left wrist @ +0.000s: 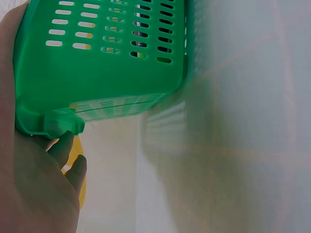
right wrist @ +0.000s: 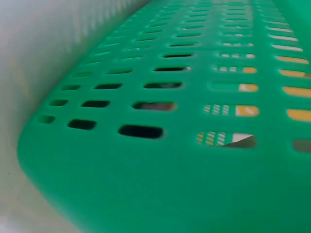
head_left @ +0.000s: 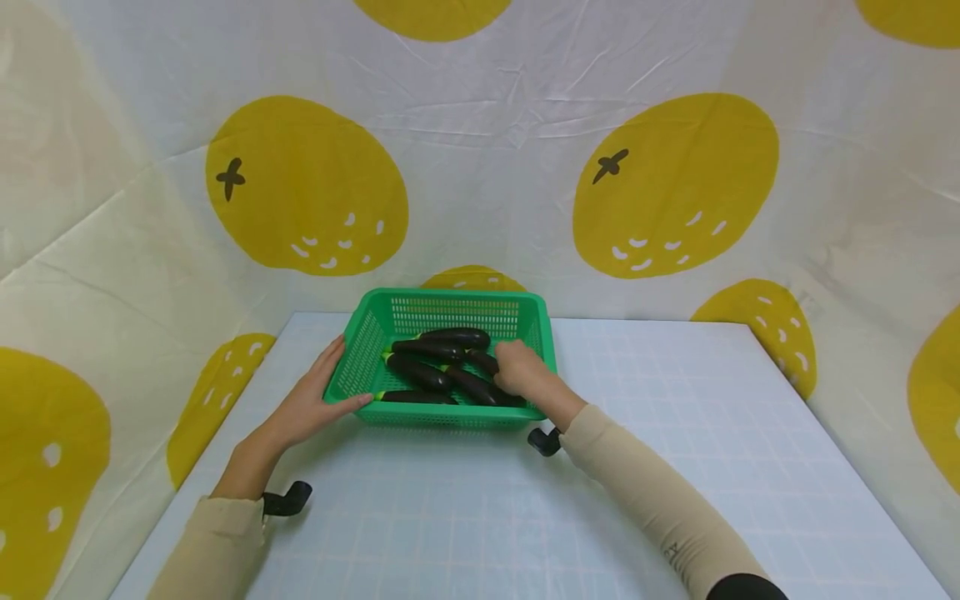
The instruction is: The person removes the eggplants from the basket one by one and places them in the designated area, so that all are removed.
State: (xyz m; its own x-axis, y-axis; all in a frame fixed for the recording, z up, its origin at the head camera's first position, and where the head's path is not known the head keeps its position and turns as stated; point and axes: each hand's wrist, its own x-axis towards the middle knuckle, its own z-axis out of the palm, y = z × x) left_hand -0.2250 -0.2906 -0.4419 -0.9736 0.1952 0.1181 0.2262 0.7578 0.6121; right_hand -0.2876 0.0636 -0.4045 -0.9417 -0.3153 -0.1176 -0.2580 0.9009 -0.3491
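Observation:
A green plastic basket [head_left: 457, 417] with slotted walls holds several dark purple eggplants [head_left: 418, 372] with green stem ends. At its left front corner, my left hand [head_left: 300, 408] grips the rim, thumb along the front edge and fingers along the left side. In the left wrist view that hand [left wrist: 41, 179] lies against the basket's rim [left wrist: 63, 125]. My right hand [head_left: 521, 371] reaches over the front rim into the right part of the basket, fingers curled at the end of an eggplant [head_left: 482, 362]. Its fingertips are hidden. The basket's slotted wall [right wrist: 146, 179] fills the right wrist view.
The basket stands near the back edge of a table with a pale checked cover [head_left: 465, 517]. Behind and beside the table hangs a white cloth [head_left: 487, 192] printed with large yellow fruit shapes. A black curved piece sticks out at each wrist.

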